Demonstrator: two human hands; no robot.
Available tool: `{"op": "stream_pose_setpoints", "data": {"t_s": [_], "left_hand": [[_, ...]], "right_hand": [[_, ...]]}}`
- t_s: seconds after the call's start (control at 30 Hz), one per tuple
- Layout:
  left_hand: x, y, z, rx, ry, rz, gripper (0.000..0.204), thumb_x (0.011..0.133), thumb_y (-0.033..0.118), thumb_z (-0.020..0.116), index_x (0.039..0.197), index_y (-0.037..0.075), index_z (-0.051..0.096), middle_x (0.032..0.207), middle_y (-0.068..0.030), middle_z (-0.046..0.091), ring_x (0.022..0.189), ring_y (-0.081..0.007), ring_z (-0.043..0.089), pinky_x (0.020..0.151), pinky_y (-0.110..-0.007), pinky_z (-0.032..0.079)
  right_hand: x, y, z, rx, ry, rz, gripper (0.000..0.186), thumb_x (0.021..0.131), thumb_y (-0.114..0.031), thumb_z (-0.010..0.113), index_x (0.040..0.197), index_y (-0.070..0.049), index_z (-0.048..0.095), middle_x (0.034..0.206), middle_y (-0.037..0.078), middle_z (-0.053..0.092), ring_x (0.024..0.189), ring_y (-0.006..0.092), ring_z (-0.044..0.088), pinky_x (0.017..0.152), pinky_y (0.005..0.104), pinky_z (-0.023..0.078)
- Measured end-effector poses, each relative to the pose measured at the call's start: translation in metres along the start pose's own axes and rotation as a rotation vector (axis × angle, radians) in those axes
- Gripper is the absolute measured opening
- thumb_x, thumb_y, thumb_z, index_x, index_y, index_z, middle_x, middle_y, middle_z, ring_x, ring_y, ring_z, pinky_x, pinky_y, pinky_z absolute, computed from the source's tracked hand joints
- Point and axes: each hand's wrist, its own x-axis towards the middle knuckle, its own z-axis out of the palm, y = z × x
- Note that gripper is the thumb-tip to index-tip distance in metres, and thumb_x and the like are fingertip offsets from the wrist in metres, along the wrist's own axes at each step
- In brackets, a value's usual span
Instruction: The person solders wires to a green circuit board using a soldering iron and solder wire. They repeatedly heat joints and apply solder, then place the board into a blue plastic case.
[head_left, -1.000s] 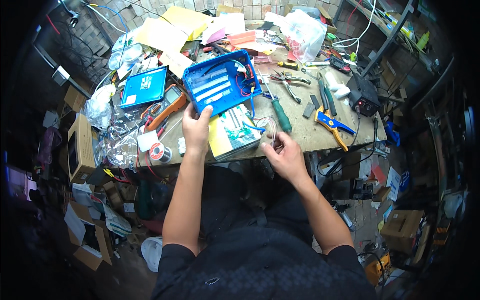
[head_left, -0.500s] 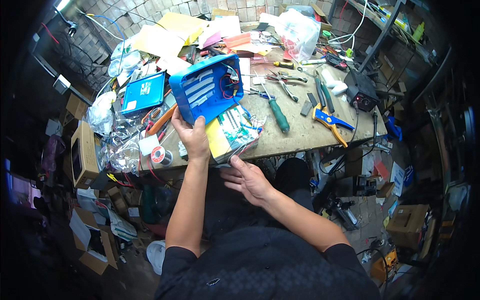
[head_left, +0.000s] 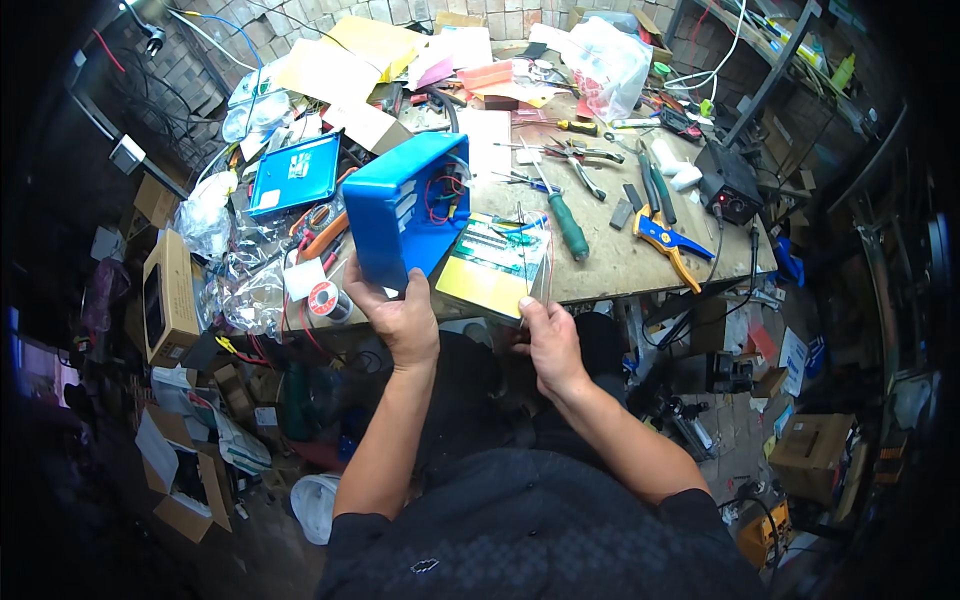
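My left hand (head_left: pixel 405 318) grips the lower edge of a blue plastic box (head_left: pixel 372 225), held tilted up off the bench with its open side facing right. White strips line its inside wall, and red and black wires (head_left: pixel 440 195) sit at its far end. Beside it is a block with a yellow face (head_left: pixel 484 285) and a green circuit board (head_left: pixel 492 245) on top. My right hand (head_left: pixel 553 345) closes thumb and fingers on the block's near right corner, where thin wires run up; its lower fingers are partly hidden.
A blue lid (head_left: pixel 297 175) and a solder spool (head_left: pixel 325 300) lie left. To the right are a green-handled screwdriver (head_left: pixel 568 225), pliers (head_left: pixel 580 165), a blue-and-orange wire stripper (head_left: pixel 668 248) and a black power unit (head_left: pixel 728 180). Papers and a plastic bag (head_left: pixel 610 70) cover the back.
The blue box has turned, so its opening faces more to the right. The block has turned and shows more yellow. My right hand has moved right and up, closing on its corner.
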Motion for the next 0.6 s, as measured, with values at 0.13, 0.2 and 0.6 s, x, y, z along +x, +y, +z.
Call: {"op": "stream_pose_setpoints", "data": {"t_s": [0.13, 0.2, 0.6], "left_hand": [[0.019, 0.011, -0.018, 0.102, -0.164, 0.125, 0.078, 0.089, -0.014, 0.066, 0.158, 0.004, 0.035, 0.150, -0.0153, 0.050, 0.136, -0.0253, 0.054, 0.116, -0.039, 0.044], [0.035, 0.017, -0.028, 0.081, -0.247, 0.146, 0.080, 0.088, -0.016, 0.065, 0.160, 0.004, 0.035, 0.153, -0.0163, 0.049, 0.141, -0.0262, 0.052, 0.120, -0.040, 0.041], [0.082, 0.024, -0.010, 0.233, -0.464, 0.196, 0.077, 0.082, -0.008, 0.076, 0.153, 0.007, 0.051, 0.150, -0.0127, 0.052, 0.137, -0.0267, 0.059, 0.109, -0.040, 0.059]], "right_hand": [[0.010, -0.007, -0.015, -0.015, 0.048, -0.072, 0.044, 0.102, -0.036, 0.075, 0.115, 0.002, 0.057, 0.090, 0.009, 0.066, 0.068, 0.0119, 0.063, 0.059, 0.0293, 0.057], [0.016, -0.011, -0.029, -0.131, 0.084, -0.121, 0.044, 0.102, -0.036, 0.075, 0.117, 0.001, 0.056, 0.090, 0.008, 0.065, 0.067, 0.0117, 0.062, 0.059, 0.0297, 0.058], [0.015, -0.073, -0.062, -0.573, 0.016, -0.063, 0.056, 0.101, -0.038, 0.076, 0.138, 0.001, 0.060, 0.076, 0.010, 0.074, 0.072, 0.0156, 0.075, 0.061, 0.0316, 0.057]]}}
